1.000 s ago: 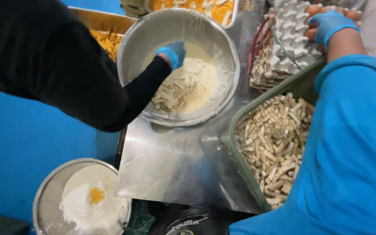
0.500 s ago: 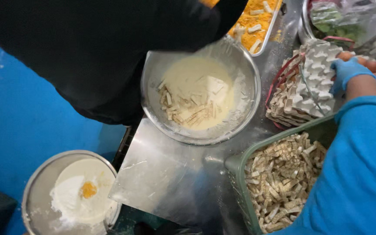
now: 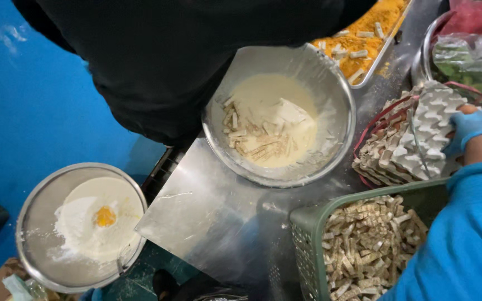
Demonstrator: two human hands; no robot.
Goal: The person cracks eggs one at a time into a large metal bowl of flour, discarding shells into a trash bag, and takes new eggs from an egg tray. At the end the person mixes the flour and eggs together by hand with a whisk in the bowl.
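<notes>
A black sleeve (image 3: pixel 196 61) of another person fills the top of the view. Below it the steel counter (image 3: pixel 213 223) carries a steel bowl (image 3: pixel 330 72) of pale batter with strips in it. Right of the bowl lies a stack of egg trays (image 3: pixel 408 139), its long axis running from lower left to upper right. The right hand (image 3: pixel 470 129), in a blue glove, grips the stack's right edge, fingers curled over it. The left hand is out of view.

A stack of grey egg trays (image 3: pixel 414 139) lies tilted, apparently inside a red basket (image 3: pixel 375 125).
</notes>
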